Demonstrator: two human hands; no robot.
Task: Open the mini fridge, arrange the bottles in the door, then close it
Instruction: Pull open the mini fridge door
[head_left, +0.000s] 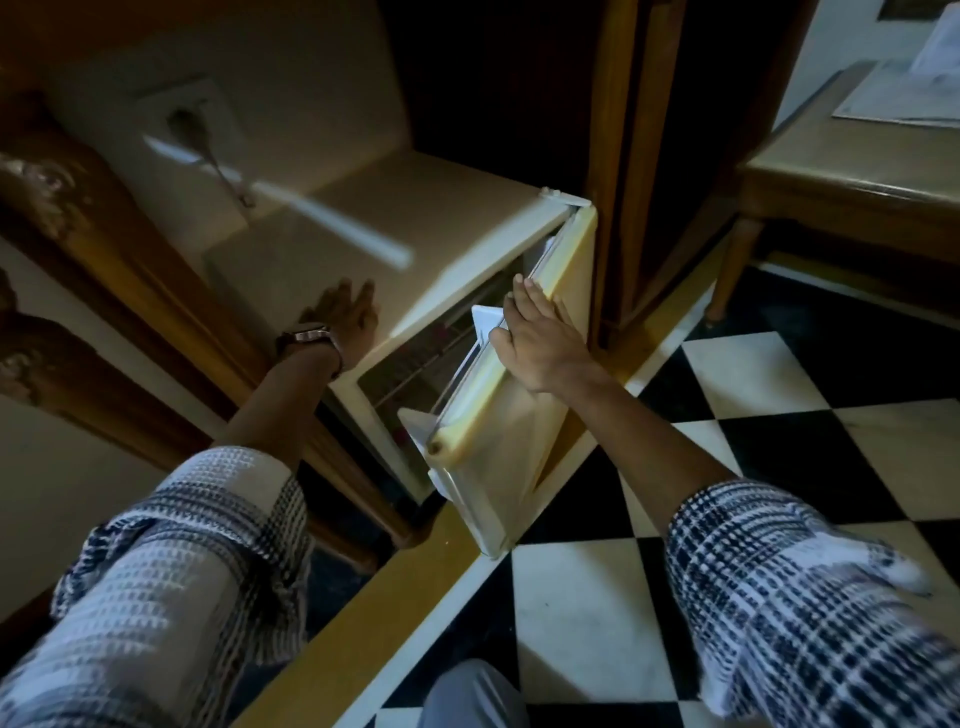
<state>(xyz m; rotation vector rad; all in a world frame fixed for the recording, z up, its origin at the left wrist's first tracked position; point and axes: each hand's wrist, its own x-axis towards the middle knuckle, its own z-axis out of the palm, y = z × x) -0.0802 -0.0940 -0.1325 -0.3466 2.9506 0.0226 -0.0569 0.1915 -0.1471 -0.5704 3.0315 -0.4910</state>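
The cream mini fridge (363, 208) stands between carved wooden furniture and a dark cabinet. Its door (498, 441) is ajar, swung partway out toward me, with white door shelves (485, 317) showing on its inner side. My right hand (535, 338) lies over the door's top edge, fingers curled around it. Flat on the fridge's top near its front left corner rests my left hand (345, 312), fingers apart, a watch on the wrist. Wire racks with dark reddish items show dimly inside the gap (410, 364). I cannot make out any bottles in the door.
A black-and-white checkered floor (779, 441) lies to the right. A wooden table (857, 171) with papers stands at the far right. A wall socket with a plugged cord (192, 124) sits behind the fridge. Carved wooden furniture (104, 270) runs along the left.
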